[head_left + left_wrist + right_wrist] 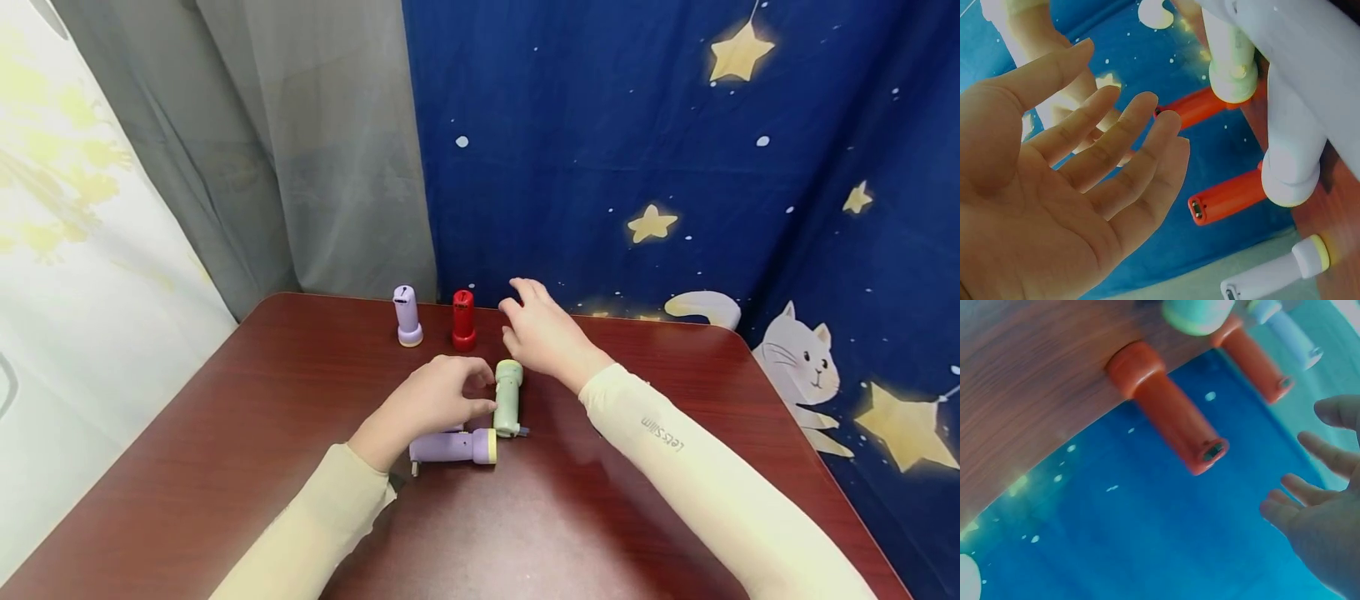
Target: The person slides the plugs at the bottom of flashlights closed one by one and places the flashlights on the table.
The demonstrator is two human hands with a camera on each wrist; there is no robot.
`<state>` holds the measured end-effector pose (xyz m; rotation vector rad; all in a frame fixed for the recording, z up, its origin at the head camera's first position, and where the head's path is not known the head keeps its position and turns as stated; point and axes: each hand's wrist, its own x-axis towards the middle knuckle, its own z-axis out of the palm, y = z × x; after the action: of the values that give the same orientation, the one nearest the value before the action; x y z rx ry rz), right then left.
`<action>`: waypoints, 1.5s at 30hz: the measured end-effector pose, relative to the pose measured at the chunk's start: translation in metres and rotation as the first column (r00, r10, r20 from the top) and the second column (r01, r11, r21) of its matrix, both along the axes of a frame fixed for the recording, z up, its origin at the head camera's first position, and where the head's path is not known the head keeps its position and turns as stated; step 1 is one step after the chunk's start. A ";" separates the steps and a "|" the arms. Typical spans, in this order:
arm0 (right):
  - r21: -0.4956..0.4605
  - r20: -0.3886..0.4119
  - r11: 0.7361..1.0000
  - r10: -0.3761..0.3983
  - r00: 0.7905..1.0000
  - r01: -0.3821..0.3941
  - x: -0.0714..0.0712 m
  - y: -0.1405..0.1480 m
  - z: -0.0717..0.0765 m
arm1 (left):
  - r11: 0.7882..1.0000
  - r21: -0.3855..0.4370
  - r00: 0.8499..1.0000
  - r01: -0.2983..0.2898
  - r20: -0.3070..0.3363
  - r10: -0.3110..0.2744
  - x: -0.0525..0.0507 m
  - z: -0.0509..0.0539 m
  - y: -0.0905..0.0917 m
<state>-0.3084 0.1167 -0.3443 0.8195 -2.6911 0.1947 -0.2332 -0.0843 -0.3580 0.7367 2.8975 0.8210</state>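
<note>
Near the middle of the table, my left hand point(442, 396) hovers with loosely bent fingers beside a green flashlight point(507, 404), and holds nothing. In the left wrist view its palm and spread fingers show bare. Just below it lies a purple flashlight point(446, 447), with another purple one mostly hidden behind it. My right hand point(547, 333) is raised beyond the green flashlight, fingers apart and holding nothing. Beside that hand, a red flashlight point(1172, 415) stands on its head in the right wrist view; in the head view the hand covers most of it.
Along the back of the table point(300, 375), another red flashlight point(463, 321) and a purple flashlight point(407, 317) stand on their heads. Behind the table edge hang a grey curtain point(345, 150) and a blue star-patterned curtain point(555, 150).
</note>
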 end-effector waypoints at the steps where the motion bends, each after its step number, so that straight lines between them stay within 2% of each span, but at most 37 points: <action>1: -0.007 -0.001 1.000 0.021 1.000 -0.021 0.004 -0.002 -0.001 | 1.000 0.003 1.000 -0.008 -0.003 0.008 0.000 0.001 -0.002; 6: 0.000 0.002 0.993 0.121 0.993 -0.121 0.024 -0.012 -0.006 | 0.999 0.011 0.998 -0.034 -0.048 0.034 -0.003 0.006 -0.012; 9: 0.023 -0.003 0.986 0.162 0.987 -0.162 0.035 -0.016 -0.010 | 0.999 0.026 0.998 -0.029 -0.062 0.030 -0.004 0.010 -0.017; 14: 0.046 0.003 0.981 0.187 0.982 -0.187 0.052 -0.020 -0.016 | 0.998 0.048 0.997 -0.030 -0.069 0.034 -0.004 0.017 -0.023; 22: 0.103 0.067 0.972 0.203 0.977 -0.209 0.073 -0.026 -0.029 | 0.996 0.068 0.996 -0.057 -0.067 0.062 -0.003 0.025 -0.027; 29: 0.127 0.133 0.955 0.252 0.958 -0.269 0.083 -0.030 -0.046 | 0.995 0.071 0.995 -0.067 -0.063 0.071 0.000 0.028 -0.027; 33: 0.169 0.127 0.941 0.275 0.953 -0.294 0.087 -0.030 -0.054 | 0.995 0.068 0.995 -0.069 -0.062 0.073 0.001 0.027 -0.027; 39: 0.272 0.096 0.917 0.274 0.957 -0.291 0.097 -0.031 -0.063 | 0.995 0.071 0.996 -0.070 -0.058 0.074 0.000 0.026 -0.027; 45: 0.292 0.074 0.913 0.277 0.958 -0.286 0.100 -0.032 -0.072 | 0.995 0.080 0.996 -0.068 -0.054 0.072 0.000 0.024 -0.029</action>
<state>-0.2083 0.0846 -0.4161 1.3074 -2.6558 -0.1445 -0.2328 -0.1128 -0.3342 0.6788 2.9728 0.9400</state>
